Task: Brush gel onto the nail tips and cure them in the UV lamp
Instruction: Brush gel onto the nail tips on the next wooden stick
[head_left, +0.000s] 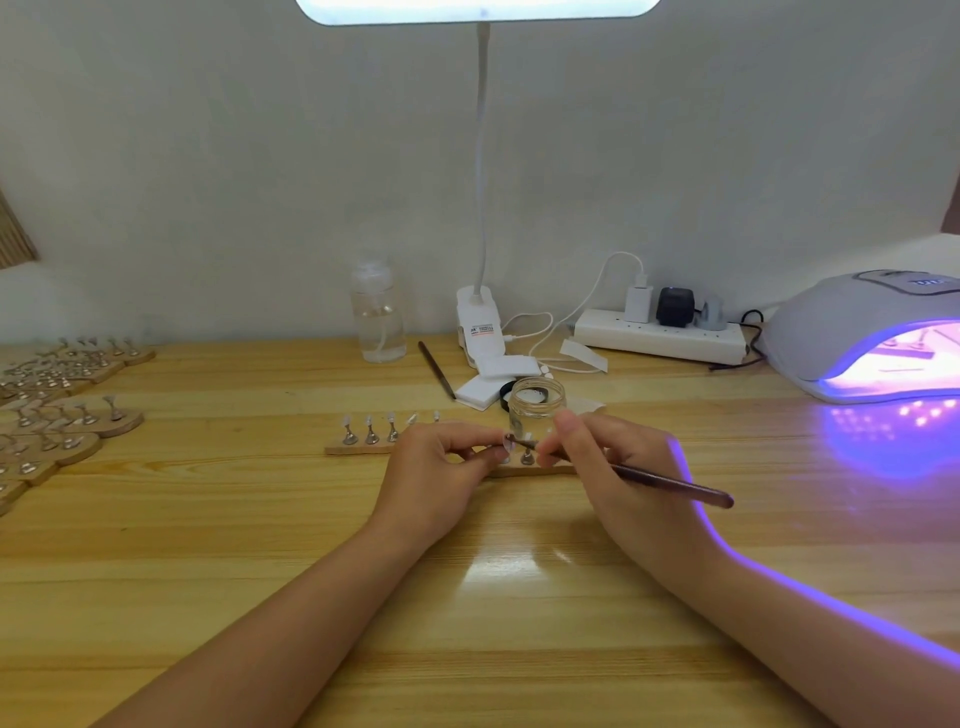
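My left hand pinches a small metal stand with a clear nail tip on top, held just above the table. My right hand grips a dark brown brush like a pen, and its bristle end touches that nail tip. Two wooden strips carry more nail tips on metal stands; one strip lies partly behind my hands. An open glass jar stands right behind my fingers. The UV lamp glows purple at the right, with a strip of stands inside it.
Several wooden bases with metal stands crowd the left edge of the table. At the back stand a clear pump bottle, a clip desk lamp, a power strip, white pads and a second brush.
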